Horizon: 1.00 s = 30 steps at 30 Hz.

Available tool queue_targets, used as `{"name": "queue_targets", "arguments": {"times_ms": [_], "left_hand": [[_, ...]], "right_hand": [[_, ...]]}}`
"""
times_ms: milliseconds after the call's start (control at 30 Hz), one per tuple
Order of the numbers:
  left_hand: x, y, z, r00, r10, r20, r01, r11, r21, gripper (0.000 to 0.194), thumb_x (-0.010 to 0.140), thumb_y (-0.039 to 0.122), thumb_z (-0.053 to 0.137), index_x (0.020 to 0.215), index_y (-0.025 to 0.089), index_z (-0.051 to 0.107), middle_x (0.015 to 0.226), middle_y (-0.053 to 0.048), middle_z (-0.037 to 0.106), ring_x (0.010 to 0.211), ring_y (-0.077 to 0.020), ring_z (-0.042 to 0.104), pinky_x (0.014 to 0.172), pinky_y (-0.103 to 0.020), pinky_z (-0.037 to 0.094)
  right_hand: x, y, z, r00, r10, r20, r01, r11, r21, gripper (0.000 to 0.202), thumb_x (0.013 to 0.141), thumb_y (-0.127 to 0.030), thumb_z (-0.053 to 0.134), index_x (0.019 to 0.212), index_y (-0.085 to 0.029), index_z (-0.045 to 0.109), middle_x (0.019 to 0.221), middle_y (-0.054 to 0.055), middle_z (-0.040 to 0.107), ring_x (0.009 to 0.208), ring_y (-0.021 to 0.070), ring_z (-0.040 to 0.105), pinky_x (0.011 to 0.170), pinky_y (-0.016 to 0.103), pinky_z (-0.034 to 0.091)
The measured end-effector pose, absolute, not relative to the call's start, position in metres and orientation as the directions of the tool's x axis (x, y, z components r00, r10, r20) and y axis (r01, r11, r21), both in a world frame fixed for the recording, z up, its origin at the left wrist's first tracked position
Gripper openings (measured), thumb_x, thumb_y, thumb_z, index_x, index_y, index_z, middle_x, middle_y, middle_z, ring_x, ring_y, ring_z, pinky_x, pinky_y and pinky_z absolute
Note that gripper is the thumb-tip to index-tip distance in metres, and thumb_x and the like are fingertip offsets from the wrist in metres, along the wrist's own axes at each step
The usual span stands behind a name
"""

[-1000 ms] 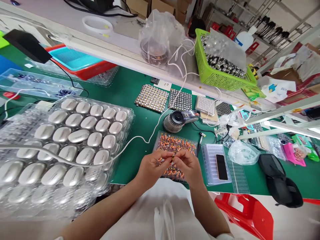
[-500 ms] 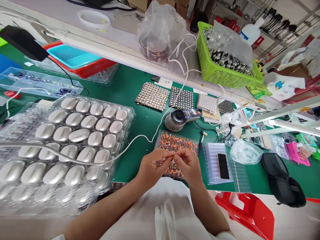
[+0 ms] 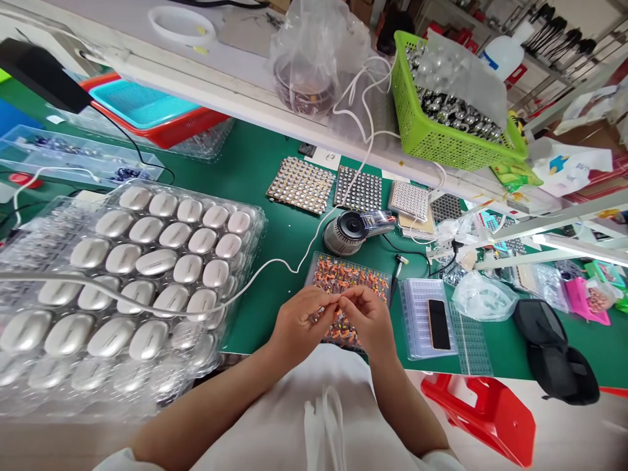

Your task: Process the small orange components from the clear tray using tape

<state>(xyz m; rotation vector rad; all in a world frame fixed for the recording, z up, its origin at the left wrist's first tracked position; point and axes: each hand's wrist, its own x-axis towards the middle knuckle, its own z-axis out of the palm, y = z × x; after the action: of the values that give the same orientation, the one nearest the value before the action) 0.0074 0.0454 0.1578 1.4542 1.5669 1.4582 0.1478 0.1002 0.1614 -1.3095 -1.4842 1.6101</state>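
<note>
My left hand (image 3: 303, 322) and my right hand (image 3: 371, 320) meet fingertip to fingertip in front of my body. Both are closed in a pinch, and what sits between the tips is too small to name. Some small shiny bits show inside the curled fingers of the left hand, but I cannot tell their kind. Directly beneath the hands lies a clear tray (image 3: 387, 278) filled with rows of small orange parts (image 3: 338, 269). Part of the tray is hidden by the hands. Beyond it stands a round grey device with a black top (image 3: 343, 233).
Stacked clear trays of silvery oval cases (image 3: 157, 263) fill the left, with a white cable (image 3: 275, 263) crossing them. Boards of small round parts (image 3: 300, 186) lie behind. A phone (image 3: 438, 324) rests on plastic trays at right. A green basket (image 3: 441, 147) stands on the shelf; a red stool (image 3: 505, 418) is below.
The view has shifted slightly. Both hands stay pinched together over the orange parts, with only a slight change in the fingers.
</note>
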Motion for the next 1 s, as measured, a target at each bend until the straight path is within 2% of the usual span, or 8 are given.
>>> {"name": "queue_targets", "arguments": {"times_ms": [100, 200, 300, 433, 567, 667, 867, 1000], "left_hand": [[0.006, 0.044, 0.157, -0.283, 0.941, 0.184, 0.262, -0.108, 0.959, 0.015, 0.08, 0.015, 0.06, 0.09, 0.019, 0.071, 0.081, -0.004, 0.072, 0.078, -0.0154, 0.065, 0.072, -0.025, 0.052], [0.006, 0.042, 0.157, -0.267, 0.964, 0.002, 0.085, 0.021, 0.996, 0.012, 0.08, 0.019, 0.062, 0.089, 0.018, 0.071, 0.08, -0.004, 0.07, 0.073, -0.0147, 0.065, 0.067, -0.024, 0.052], [0.005, 0.041, 0.158, -0.226, 0.958, -0.175, -0.089, 0.158, 0.983, 0.013, 0.08, 0.025, 0.064, 0.088, 0.018, 0.07, 0.08, -0.003, 0.071, 0.072, -0.015, 0.065, 0.063, -0.024, 0.051], [0.005, 0.041, 0.161, -0.188, 0.939, -0.286, -0.237, 0.24, 0.942, 0.016, 0.077, 0.027, 0.068, 0.09, 0.018, 0.066, 0.082, -0.003, 0.07, 0.074, -0.0157, 0.065, 0.063, -0.023, 0.05], [0.005, 0.042, 0.163, -0.172, 0.936, -0.308, -0.295, 0.25, 0.922, 0.016, 0.077, 0.028, 0.068, 0.083, 0.018, 0.058, 0.078, -0.001, 0.067, 0.071, -0.0137, 0.063, 0.061, -0.022, 0.048], [0.006, 0.041, 0.161, -0.161, 0.944, -0.29, -0.283, 0.237, 0.929, 0.017, 0.079, 0.029, 0.066, 0.081, 0.019, 0.052, 0.074, 0.001, 0.066, 0.068, -0.0122, 0.061, 0.06, -0.022, 0.046], [0.005, 0.038, 0.156, -0.164, 0.952, -0.257, -0.139, 0.235, 0.962, 0.017, 0.082, 0.033, 0.062, 0.082, 0.019, 0.051, 0.075, 0.001, 0.065, 0.066, -0.0122, 0.059, 0.06, -0.022, 0.045], [0.004, 0.038, 0.154, -0.216, 0.968, -0.127, 0.044, 0.14, 0.989, 0.01, 0.084, 0.027, 0.06, 0.086, 0.02, 0.055, 0.083, -0.002, 0.067, 0.075, -0.0144, 0.063, 0.067, -0.026, 0.049]], "right_hand": [[0.148, 0.103, 0.16, -0.367, 0.88, -0.301, 0.111, -0.28, -0.954, 0.031, 0.076, -0.033, 0.069, 0.102, -0.023, 0.056, 0.057, -0.007, 0.046, 0.05, 0.0093, 0.041, 0.044, 0.021, 0.03], [0.15, 0.105, 0.159, -0.458, 0.811, -0.363, 0.018, -0.4, -0.916, 0.035, 0.077, -0.034, 0.069, 0.107, -0.023, 0.055, 0.058, -0.007, 0.046, 0.047, 0.0077, 0.036, 0.042, 0.021, 0.026], [0.155, 0.107, 0.162, -0.504, 0.78, -0.37, -0.057, -0.458, -0.887, 0.031, 0.077, -0.033, 0.068, 0.106, -0.023, 0.059, 0.067, -0.004, 0.048, 0.052, 0.0077, 0.039, 0.047, 0.021, 0.029], [0.161, 0.109, 0.165, -0.498, 0.805, -0.323, -0.073, -0.41, -0.909, 0.028, 0.077, -0.034, 0.068, 0.101, -0.022, 0.064, 0.077, 0.0, 0.052, 0.061, 0.0098, 0.044, 0.053, 0.023, 0.035], [0.162, 0.109, 0.163, -0.543, 0.792, -0.278, -0.022, -0.345, -0.939, 0.022, 0.077, -0.034, 0.068, 0.095, -0.021, 0.066, 0.084, 0.002, 0.057, 0.073, 0.014, 0.052, 0.062, 0.026, 0.041], [0.159, 0.107, 0.161, -0.538, 0.812, -0.224, -0.012, -0.273, -0.962, 0.014, 0.078, -0.03, 0.068, 0.088, -0.021, 0.066, 0.083, 0.002, 0.057, 0.073, 0.0141, 0.053, 0.063, 0.026, 0.042], [0.152, 0.101, 0.161, -0.472, 0.879, -0.07, 0.009, -0.074, -0.997, 0.002, 0.079, -0.022, 0.064, 0.081, -0.022, 0.065, 0.08, 0.001, 0.054, 0.075, 0.0147, 0.052, 0.064, 0.026, 0.043], [0.15, 0.096, 0.154, -0.373, 0.924, -0.089, -0.006, -0.098, -0.995, 0.001, 0.079, -0.022, 0.064, 0.08, -0.021, 0.064, 0.081, 0.001, 0.054, 0.076, 0.0144, 0.051, 0.067, 0.026, 0.042]]}}
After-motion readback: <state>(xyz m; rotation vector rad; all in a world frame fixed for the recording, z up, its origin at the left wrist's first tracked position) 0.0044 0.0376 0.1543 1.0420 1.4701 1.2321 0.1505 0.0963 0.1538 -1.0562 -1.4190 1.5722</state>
